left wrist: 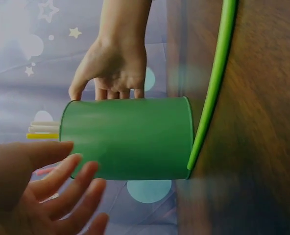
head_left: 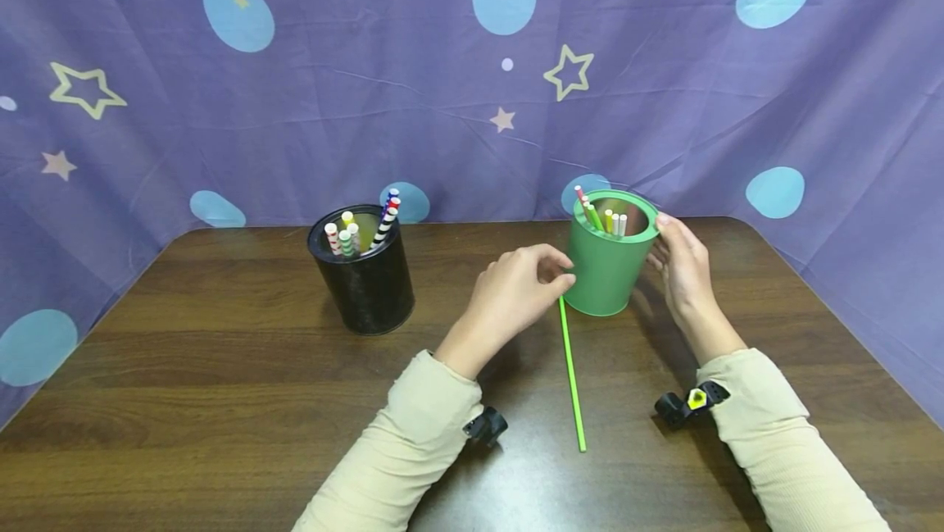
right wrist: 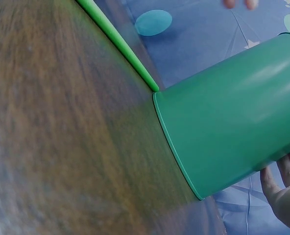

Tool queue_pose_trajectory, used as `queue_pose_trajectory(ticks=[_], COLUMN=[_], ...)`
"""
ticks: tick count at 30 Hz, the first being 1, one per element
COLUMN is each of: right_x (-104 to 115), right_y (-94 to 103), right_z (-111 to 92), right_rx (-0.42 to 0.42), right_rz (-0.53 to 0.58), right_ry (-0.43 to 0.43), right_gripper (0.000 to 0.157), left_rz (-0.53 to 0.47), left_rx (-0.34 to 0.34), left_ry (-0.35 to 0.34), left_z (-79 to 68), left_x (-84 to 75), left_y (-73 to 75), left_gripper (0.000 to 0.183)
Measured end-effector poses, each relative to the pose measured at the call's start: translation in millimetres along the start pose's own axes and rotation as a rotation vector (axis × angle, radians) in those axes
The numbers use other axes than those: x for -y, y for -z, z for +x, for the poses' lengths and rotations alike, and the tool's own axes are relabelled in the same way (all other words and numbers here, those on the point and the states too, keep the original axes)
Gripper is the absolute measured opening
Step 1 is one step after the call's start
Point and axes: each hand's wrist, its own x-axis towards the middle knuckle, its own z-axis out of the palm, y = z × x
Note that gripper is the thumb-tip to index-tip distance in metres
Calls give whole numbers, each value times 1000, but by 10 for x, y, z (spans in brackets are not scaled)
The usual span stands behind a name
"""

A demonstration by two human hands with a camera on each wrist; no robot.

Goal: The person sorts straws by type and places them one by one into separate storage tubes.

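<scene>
On the right half of the table stands a green can (head_left: pixel 606 276) with thin pink, green, yellow and white sticks (head_left: pixel 609 221) in it. My right hand (head_left: pixel 686 266) holds the can at its right side, thumb at the rim and fingers against the wall in the left wrist view. My left hand (head_left: pixel 516 284) hovers at the can's left side, fingers loosely bent and nothing between them. A thin lime-green stick (head_left: pixel 572 376) lies on the table, running from the can's base toward me; in the right wrist view its far end (right wrist: pixel 152 84) meets the can's bottom edge.
A black can (head_left: pixel 371 290) with several striped, white-ended sticks (head_left: pixel 347 241) stands left of my left hand. The brown wooden table (head_left: pixel 221 401) ends at a purple curtain (head_left: pixel 354 89) with stars and blue spots. Black wrist cameras (head_left: pixel 485 426) are strapped at both sleeves.
</scene>
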Motion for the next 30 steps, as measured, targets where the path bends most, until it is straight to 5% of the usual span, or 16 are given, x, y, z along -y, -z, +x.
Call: queue_pose_trajectory(ticks=[6, 14, 30], right_x=[-5, -4, 10], right_y=[5, 1, -4], right_z=[4, 10, 3], right_rx=[-1, -4, -9], right_rz=[1, -4, -14], right_ry=[-1, -1, -6], right_gripper=[18, 18, 18], left_rz=[90, 163, 234], left_rx=[143, 236, 296], left_ry=[41, 84, 112], left_z=[-13, -36, -44], left_x=[28, 52, 193], left_y=[-56, -132, -320], left_gripper=[21, 27, 29])
